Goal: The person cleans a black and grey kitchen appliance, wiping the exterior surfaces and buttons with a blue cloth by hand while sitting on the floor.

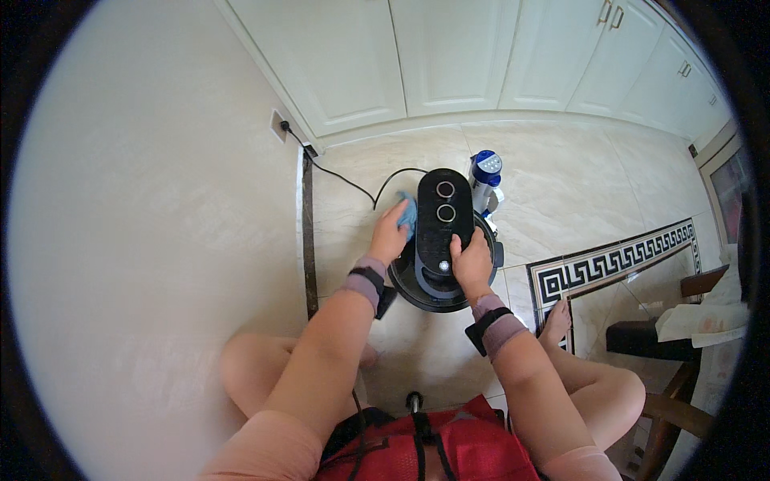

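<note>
A black electric cooker (pixel 426 287) with a round base stands on the tiled floor before me. Its long, rounded top panel (pixel 446 237) has two silver-ringed circles and a small lit-looking white spot near its lower end. Against the panel's left side, my left hand (pixel 388 231) holds a crumpled blue cloth (pixel 409 217). My right hand (pixel 473 260) grips the panel's right edge, thumb on top; the other fingers are partly hidden. Just behind the cooker to the right stands a white bottle (pixel 481 191) with a blue perforated cap (pixel 488 163).
A black power cord (pixel 344 178) runs from behind the cooker to a plug in the wall socket (pixel 278 126). White cabinets (pixel 451 60) line the far side, and a plain wall (pixel 162 198) rises at left. A wooden chair (pixel 677 415) stands at lower right, near my bent leg.
</note>
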The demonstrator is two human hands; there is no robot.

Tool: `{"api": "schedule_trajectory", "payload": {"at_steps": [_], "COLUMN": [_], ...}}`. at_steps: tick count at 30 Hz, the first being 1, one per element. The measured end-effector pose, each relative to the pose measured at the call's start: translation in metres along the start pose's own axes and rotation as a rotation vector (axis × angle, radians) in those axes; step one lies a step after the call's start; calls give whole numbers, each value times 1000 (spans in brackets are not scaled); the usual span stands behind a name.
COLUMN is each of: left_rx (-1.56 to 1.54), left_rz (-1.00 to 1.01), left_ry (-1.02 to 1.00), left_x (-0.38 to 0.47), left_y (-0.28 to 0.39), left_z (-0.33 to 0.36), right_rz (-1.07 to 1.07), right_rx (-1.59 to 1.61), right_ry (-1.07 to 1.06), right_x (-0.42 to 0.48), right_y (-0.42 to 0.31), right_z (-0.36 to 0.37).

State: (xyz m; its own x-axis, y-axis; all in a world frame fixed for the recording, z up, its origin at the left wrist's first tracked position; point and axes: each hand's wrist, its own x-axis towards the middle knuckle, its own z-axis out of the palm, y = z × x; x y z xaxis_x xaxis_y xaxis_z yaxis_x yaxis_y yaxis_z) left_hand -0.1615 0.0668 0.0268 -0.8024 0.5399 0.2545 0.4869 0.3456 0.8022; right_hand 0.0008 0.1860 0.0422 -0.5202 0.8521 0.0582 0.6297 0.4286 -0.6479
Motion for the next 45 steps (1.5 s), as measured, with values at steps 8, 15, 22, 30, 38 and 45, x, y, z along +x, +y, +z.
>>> {"api": "schedule_trajectory", "payload": {"at_steps": [8,15,22,30,38,45], "left_rx": [355,538,599,610,608,688], "left_rz": [-4,49,53,140,156,202], "left_ry": [-526,-439,-418,-381,-477,-401], "left_x": [24,-33,-82,-26,-9,-64], "left_y": [-32,-22,-10,-48,-31,-31], "left_z": [33,17,4,37,34,6], "right_rz": [-15,4,1,-30,-6,12], "right_rx": [-21,-24,-14,-52,-91,-74], "right_ry": [-17,-36,-31,-37,8,-18], "right_x": [-1,2,4,0,1,4], "right_y": [3,-1,-3,0,0,-10], "right_z": [5,4,2,6,12,13]}}
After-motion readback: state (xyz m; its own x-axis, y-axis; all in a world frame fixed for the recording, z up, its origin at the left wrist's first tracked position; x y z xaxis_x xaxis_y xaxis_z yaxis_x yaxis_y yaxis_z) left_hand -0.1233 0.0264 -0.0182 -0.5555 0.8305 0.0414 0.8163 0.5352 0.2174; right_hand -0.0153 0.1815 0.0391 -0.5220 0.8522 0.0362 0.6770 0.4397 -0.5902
